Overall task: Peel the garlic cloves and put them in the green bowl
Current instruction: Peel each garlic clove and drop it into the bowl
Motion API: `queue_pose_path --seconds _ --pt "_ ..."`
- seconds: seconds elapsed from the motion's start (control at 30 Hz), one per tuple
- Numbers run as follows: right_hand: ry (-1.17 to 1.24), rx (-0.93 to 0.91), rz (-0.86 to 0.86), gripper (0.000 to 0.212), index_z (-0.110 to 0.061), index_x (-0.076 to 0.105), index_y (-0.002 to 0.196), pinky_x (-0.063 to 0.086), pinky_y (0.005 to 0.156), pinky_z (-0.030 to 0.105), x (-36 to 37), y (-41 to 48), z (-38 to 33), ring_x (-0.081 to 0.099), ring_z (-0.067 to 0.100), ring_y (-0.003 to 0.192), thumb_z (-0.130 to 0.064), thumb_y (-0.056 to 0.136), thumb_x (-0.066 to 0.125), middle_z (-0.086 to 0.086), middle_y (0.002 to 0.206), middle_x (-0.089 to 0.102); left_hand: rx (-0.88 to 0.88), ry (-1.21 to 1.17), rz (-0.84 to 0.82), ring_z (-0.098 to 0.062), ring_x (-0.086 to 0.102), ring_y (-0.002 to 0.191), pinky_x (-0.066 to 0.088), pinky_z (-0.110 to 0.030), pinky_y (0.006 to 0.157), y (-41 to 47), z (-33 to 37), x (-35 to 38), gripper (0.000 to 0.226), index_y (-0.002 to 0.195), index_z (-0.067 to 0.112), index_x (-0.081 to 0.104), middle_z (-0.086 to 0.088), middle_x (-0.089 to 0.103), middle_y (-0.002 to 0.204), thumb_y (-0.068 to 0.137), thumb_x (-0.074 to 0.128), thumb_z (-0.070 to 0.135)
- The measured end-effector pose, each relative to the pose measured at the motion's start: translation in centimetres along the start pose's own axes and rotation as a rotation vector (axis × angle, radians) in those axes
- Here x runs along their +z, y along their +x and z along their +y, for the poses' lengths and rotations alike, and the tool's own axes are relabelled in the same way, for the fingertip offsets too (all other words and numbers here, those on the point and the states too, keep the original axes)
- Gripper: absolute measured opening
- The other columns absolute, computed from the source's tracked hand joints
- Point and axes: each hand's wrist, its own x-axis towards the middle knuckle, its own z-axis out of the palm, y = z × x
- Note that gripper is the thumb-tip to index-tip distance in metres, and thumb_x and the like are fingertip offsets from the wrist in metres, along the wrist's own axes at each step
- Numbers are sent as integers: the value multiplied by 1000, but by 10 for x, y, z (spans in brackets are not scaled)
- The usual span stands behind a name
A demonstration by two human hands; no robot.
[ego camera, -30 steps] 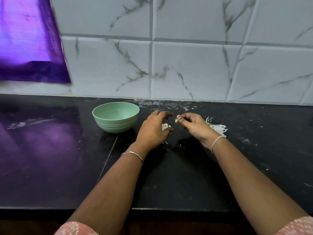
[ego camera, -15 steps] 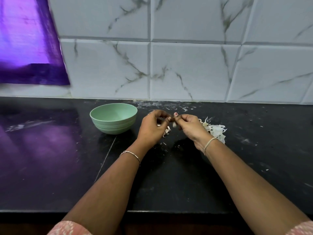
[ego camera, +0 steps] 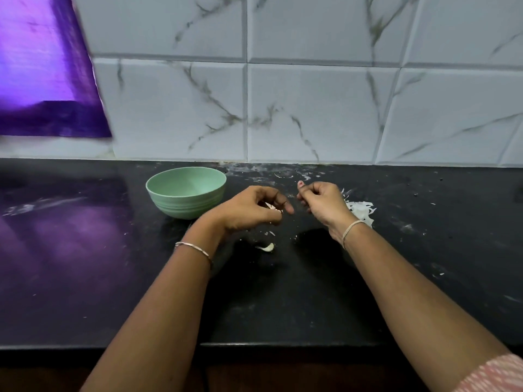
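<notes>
Step in hand, as I read it: peeling, mid-clove. The left hand [ego camera: 254,212] hovers just right of the pale green round bowl [ego camera: 186,206], fingers curled round a small whitish garlic clove w/ papery skin [ego camera: 272,207]. Only a sliver of the clove shows btw thumb and fingers, so I can't say how much skin is left on it. The right hand [ego camera: 322,200] sits a little apart from the left, fingers curled in, thumb and forefinger tips close together by the pink nail. Can't tell if they pinch a shred of skin or nothing at all.

Next move, my guess: the right fingertips go to the clove, nip a loose edge and strip the rest. The bare clove then goes a short way left over the rim and gets dropped in. It needs a fine pinch and light force. The clove is small and prob slick once bare, so it could slip onto the black stone countertop [ego camera: 283,301].

Hard to make out:
- A pale curved scrap [ego camera: 267,247] lies on the counter just below the hands: peel or clove, can't tell.
- The heap of white papery skins [ego camera: 360,212] is partly hidden behind the right wrist.
- The bowl's near wall hides its floor. No cloves show on the inner wall I can see, so the count is unknown.
- The glossy purple sheet [ego camera: 42,66] top left is blurred and cut off by the frame edge.
</notes>
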Motion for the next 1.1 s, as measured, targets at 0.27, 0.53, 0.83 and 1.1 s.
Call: queue_pose_path --seconds 0.27,0.53,0.83,1.1 --pt "-83 -6 -46 32 -16 63 68 44 71 30 -1 -6 1 50 8 60 -32 95 60 -2 67 61 -144 237 -286 -5 53 71 44 -18 69 -17 -3 -9 39 98 26 69 11 58 83 65 90 19" --pt "-87 -13 -88 29 -16 64 71 45 70 27 -2 -10 -3 51 7 62 -31 95 60 -1 71 63 -157 320 -232 -1 52 61 42 -15 64 -13 -8 -6 14 83 23 73 9 59 67 75 83 22" --pt "2 84 -317 38 -14 60 76 37 46 18 -5 -21 -17 52 11 52 -42 99 48 3 71 61 93 343 274 -7 56 72 44 -19 71 11 -22 11 10 92 17 65 6 65 84 87 72 21" --pt "157 173 -415 10 -13 66 88 47 52 16 -11 -21 -19 62 9 62 -22 92 64 5 83 72 167 330 476 -7 59 71 44 -14 68 20 -25 21 22 87 25 61 1 66 89 81 72 7"
